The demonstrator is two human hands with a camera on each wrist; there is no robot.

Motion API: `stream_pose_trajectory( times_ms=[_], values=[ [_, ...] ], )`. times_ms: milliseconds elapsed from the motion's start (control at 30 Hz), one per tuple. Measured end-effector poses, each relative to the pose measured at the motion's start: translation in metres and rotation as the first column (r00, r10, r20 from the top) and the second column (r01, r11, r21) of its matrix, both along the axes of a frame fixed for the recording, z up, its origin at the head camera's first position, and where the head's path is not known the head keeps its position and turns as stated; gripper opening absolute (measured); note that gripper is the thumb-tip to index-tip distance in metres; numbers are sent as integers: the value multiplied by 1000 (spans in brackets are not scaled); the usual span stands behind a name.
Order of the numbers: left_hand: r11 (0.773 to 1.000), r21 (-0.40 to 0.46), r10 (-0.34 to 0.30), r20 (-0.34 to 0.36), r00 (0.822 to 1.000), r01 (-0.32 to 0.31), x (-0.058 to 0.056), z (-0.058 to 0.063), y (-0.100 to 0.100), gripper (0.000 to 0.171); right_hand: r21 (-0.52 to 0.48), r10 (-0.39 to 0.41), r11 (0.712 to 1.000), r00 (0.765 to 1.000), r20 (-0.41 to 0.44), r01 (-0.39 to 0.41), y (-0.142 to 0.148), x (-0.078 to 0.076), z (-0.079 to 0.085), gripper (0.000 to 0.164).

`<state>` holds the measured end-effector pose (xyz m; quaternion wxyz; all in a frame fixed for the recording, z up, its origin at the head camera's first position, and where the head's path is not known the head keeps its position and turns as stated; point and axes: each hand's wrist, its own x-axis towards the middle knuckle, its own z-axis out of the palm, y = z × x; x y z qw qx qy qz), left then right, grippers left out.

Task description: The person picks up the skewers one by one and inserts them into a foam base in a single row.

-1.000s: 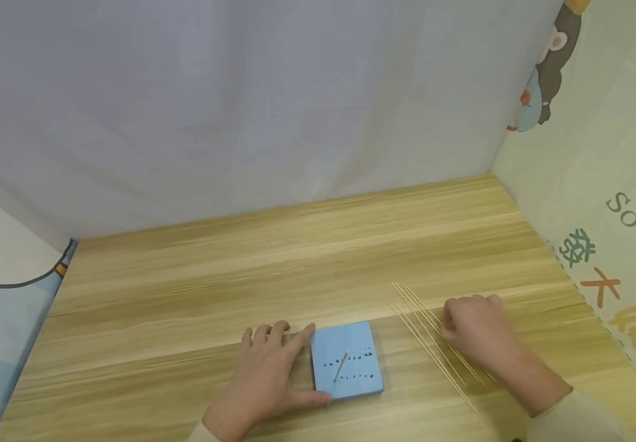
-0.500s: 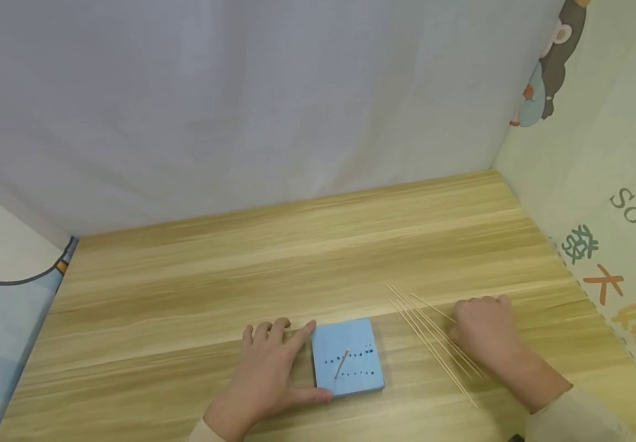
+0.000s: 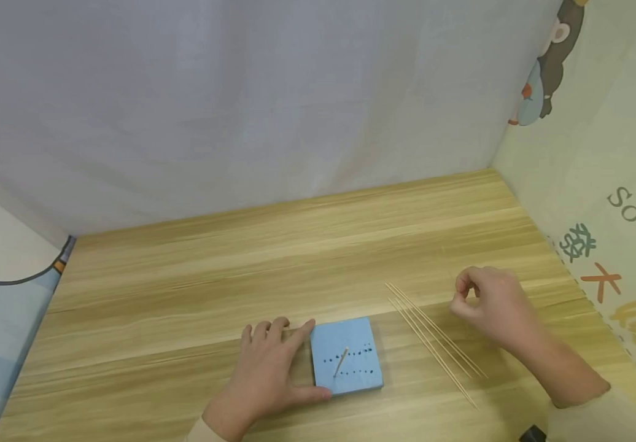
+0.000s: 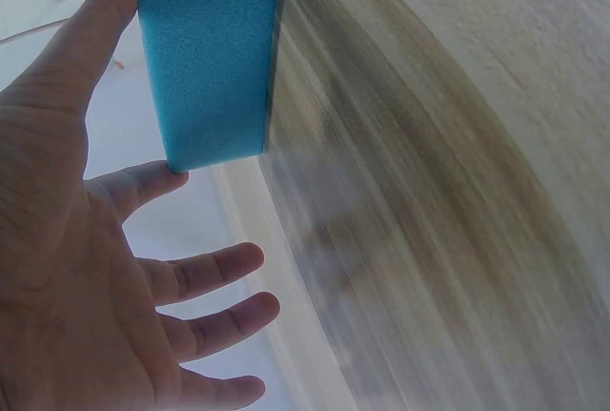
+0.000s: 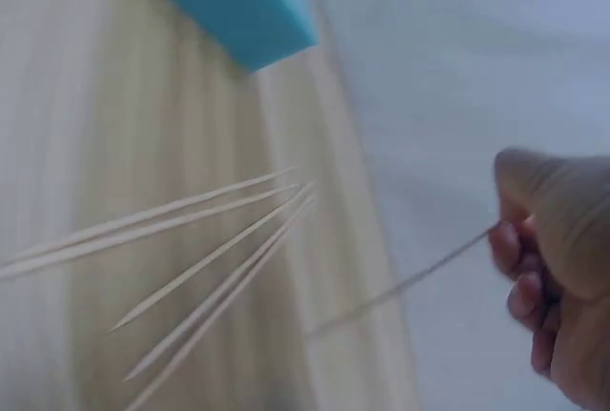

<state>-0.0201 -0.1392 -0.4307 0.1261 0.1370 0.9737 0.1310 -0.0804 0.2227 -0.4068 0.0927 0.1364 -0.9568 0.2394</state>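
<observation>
1. Left hand (image 3: 265, 371) is resting by the near edge; from here its fingers are sitting spread wide, mostly straight; index tip is touching the block's far left corner, thumb the near left one.
2. Blue block (image 3: 351, 336) is lying flat on the wood-grain table (image 3: 196, 276), between both hands, nearer the left; rows of small dark holes are running across its top; a short stick (image 3: 341, 362) is sticking out of it; can't tell if upright or tilted.
3. Right hand (image 3: 497, 307) is hanging beyond the loose sticks, right of them; thumb and index are pinching one thin stick (image 5: 415, 280), slanting down tableward; blurred, can't tell if its tip is touching wood.
4. Five loose sticks (image 5: 212, 258) are lying fanned between block and right hand, pointed ends showing.
5. Pale cloth (image 3: 240, 110) is hanging behind; lettered panel (image 3: 600, 184) is standing at right; black object (image 3: 533, 434) is poking in by the right sleeve.
</observation>
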Motion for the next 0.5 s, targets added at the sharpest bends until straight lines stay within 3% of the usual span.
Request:
stream_pose_trajectory(
  times_ms=[133,233,300,400,500],
  values=[
    [1000,-1,-4,4,1000,4,0,1,0,111,-239,29,970,997,-76,-46,-11,7,21,24],
    [1000,0,-5,7,1000,5,-1,1,0,111,-386,99,911,985,-140,-146,-22,14,30,30],
    [1000,2,-4,12,1000,4,-1,2,0,111,-440,175,862,963,-206,-251,-31,18,31,34],
    [1000,0,-3,17,1000,3,-1,2,0,111,-462,282,793,911,-301,-399,-47,22,28,36],
    [1000,-2,-5,11,1000,5,-1,2,0,112,-467,355,741,872,-337,-482,-63,26,23,36]
  ],
)
